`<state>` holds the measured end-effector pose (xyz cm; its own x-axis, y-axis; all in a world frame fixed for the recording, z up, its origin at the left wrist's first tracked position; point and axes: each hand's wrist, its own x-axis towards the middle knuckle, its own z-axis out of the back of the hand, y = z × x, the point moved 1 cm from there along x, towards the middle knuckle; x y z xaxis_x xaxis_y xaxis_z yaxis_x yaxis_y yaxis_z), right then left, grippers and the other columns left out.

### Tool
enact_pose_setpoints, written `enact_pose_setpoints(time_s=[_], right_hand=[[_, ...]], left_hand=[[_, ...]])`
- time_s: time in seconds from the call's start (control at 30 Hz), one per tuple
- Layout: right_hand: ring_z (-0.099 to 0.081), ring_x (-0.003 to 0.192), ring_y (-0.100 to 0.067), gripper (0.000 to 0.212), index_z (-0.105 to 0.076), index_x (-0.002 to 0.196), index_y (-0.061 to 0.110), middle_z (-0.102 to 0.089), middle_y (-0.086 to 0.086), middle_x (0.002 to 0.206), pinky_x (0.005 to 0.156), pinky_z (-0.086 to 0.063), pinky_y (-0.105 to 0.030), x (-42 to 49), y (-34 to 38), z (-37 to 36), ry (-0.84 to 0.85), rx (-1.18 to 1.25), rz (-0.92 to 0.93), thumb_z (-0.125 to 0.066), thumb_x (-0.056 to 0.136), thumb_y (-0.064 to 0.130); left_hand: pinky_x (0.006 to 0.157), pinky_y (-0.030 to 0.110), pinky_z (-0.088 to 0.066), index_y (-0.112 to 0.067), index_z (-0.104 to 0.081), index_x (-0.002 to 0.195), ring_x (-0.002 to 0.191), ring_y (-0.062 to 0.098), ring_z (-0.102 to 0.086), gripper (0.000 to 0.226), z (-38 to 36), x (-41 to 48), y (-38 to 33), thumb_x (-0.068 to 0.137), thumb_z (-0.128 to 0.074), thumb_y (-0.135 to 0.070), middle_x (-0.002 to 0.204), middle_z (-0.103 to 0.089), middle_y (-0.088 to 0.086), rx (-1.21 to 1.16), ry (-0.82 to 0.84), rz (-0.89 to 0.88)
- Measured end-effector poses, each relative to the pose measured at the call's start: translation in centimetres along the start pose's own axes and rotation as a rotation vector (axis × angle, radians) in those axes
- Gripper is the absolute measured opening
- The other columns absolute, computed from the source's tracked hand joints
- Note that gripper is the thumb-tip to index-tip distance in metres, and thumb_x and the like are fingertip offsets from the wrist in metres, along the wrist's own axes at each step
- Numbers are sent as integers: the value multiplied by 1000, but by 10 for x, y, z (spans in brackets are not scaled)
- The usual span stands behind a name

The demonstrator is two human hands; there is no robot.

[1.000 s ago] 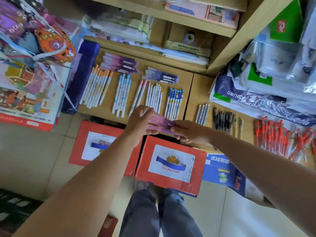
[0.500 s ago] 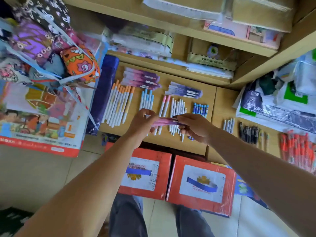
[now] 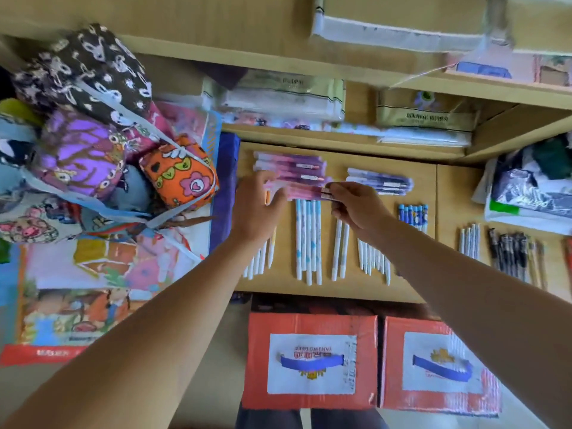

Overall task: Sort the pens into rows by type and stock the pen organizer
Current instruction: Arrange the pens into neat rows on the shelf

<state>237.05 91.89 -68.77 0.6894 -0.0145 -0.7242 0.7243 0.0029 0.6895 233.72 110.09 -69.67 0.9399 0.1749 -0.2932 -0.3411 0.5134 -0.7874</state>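
Both my hands hold a small bundle of pink-purple pens (image 3: 305,192) crosswise over the wooden shelf (image 3: 411,283). My left hand (image 3: 259,209) grips its left end and my right hand (image 3: 356,209) pinches its right end. The bundle lies just below a row of matching pink-purple pens (image 3: 291,165) at the shelf's back. To the right is a stack of purple-blue pens (image 3: 379,181). In front lie rows of white pens (image 3: 308,243), partly hidden by my hands, blue-capped pens (image 3: 413,213), and further right black pens (image 3: 509,252).
Patterned pouches tied with ribbon (image 3: 93,134) and a colourful box (image 3: 77,289) crowd the left. Two red cartons (image 3: 312,363) stand on the floor below the shelf. Packaged goods (image 3: 284,100) fill the back ledge, plastic bags (image 3: 532,187) the right.
Both hands carried the pen bundle away from me and leftward, from above the shelf's front edge to the back row of matching pens. The camera tilted up and moved closer.
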Motion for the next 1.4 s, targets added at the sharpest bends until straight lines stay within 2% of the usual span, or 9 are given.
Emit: enact_pose_setpoints(time_s=[0.13, 0.23, 0.4, 0.6, 0.77, 0.93, 1.07, 1.23, 1.4], right_hand=[[-43, 51, -12, 20, -63, 79, 12, -48, -5, 61, 54, -41, -21, 34, 6, -20, -9, -75, 106, -54, 96, 7], [-45, 51, -10, 18, -63, 80, 14, -49, -2, 60, 56, -44, -22, 52, 3, -30, -13, -139, 176, -55, 95, 10], [-52, 53, -9, 7, -65, 90, 17, -56, 5, 59, 57, -46, -22, 66, -8, -27, -39, -324, 313, -60, 92, 13], [-51, 87, -11, 20, -67, 108, 17, -49, -1, 104, 70, -34, 0, 65, -14, -23, -118, -655, 518, -65, 89, 22], [-55, 84, -14, 28, -63, 112, 11, -44, -4, 112, 79, -47, -19, 62, -17, -17, -115, -754, 639, -68, 87, 21], [-55, 85, -13, 42, -58, 120, 10, -46, -10, 118, 74, -52, -28, 60, -20, -11, -101, -933, 728, -67, 87, 33], [-57, 90, -24, 49, -57, 122, 12, -49, -12, 114, 62, -53, -34, 60, -23, -7, -177, -1188, 816, -67, 84, 41], [-52, 98, -30, 41, -62, 114, 12, -55, -12, 109, 82, -46, -40, 65, -26, -9, -231, -1267, 893, -74, 80, 31], [-52, 104, -33, 45, -60, 118, 12, -55, -13, 115, 87, -44, -44, 69, -26, -16, -176, -1225, 852, -73, 80, 31]], left_hand=[[99, 44, -40, -5, -53, 125, 116, 34, -51, 56, 4, 27, 15, 80, -49, -38, 123, -54, 16, 243, -54, -241], [109, 47, -32, -13, -46, 138, 135, 32, -37, 61, -3, 42, 30, 81, -57, -33, 143, -44, 13, 430, 17, -313], [114, 54, -22, -20, -37, 146, 144, 34, -22, 67, -18, 57, 41, 85, -66, -21, 155, -28, 13, 650, 147, -370], [116, 54, -20, -19, -42, 144, 143, 36, -23, 60, -22, 60, 43, 88, -60, -10, 155, -28, 13, 690, 95, -421], [113, 53, -25, -19, -48, 140, 141, 38, -27, 59, -22, 60, 42, 84, -60, -3, 153, -32, 13, 670, 66, -431], [113, 51, -24, -20, -43, 143, 144, 37, -21, 60, -22, 60, 43, 88, -56, -4, 156, -26, 11, 685, 70, -419], [112, 51, -24, -20, -39, 145, 145, 36, -18, 61, -21, 59, 43, 89, -55, -5, 157, -23, 11, 683, 83, -418], [115, 48, -19, -16, -35, 147, 146, 35, -16, 65, -18, 58, 44, 87, -59, -10, 158, -21, 12, 697, 100, -434], [115, 49, -20, -17, -32, 149, 145, 35, -17, 72, -15, 59, 51, 85, -65, -25, 158, -21, 12, 710, 106, -427]])
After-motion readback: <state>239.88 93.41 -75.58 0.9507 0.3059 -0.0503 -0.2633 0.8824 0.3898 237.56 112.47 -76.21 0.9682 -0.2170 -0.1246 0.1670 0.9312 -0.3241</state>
